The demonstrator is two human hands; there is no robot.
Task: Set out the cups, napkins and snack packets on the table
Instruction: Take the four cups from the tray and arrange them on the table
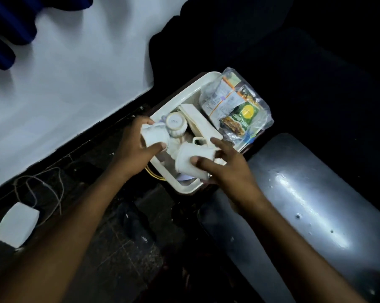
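Observation:
A cream tray [185, 187] rests low in the middle of the head view. My left hand [134, 143] is shut on a white cup [153, 136] at the tray's left side. My right hand [226, 166] grips a second white cup [190, 159] with a handle, tilted over the tray's near end. A third cup [176, 124] lies upside down between them, its base showing. Folded pale napkins [201, 124] lie in the tray behind the cups. A clear bag of snack packets [237, 110] rests on the tray's far right end.
A white wall [75, 73] runs along the left. A grey metal surface [311, 193] lies to the right of the tray. Loose cord [38, 189] and a white box [17, 224] sit on the dark floor at left. Dark cloth [250, 40] fills the top right.

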